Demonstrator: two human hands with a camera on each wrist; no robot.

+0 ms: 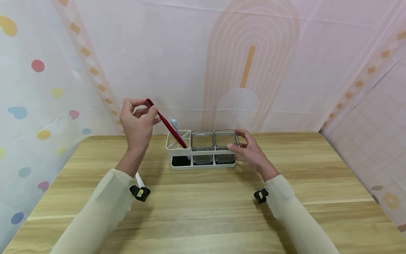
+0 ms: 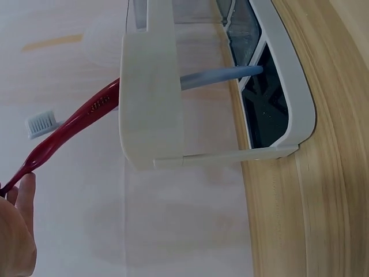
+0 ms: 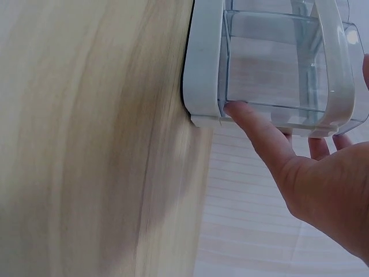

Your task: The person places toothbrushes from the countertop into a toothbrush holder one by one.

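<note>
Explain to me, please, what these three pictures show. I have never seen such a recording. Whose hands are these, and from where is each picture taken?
No machine is here: a person works with two bare hands. The large picture comes from a camera on the person's head, looking down at a wooden table. The other two come from small cameras worn on the wrists, so they look sideways and very close.

On the table stands a white holder with three sections. Two hold clear glass cups. The left section holds a blue toothbrush.

The left hand pinches the upper end of a red toothbrush, whose lower end is inside that left section. The right hand rests against the holder's right end, its fingers touching the frame and the nearest cup; the right wrist picture shows a fingertip on it.
</note>
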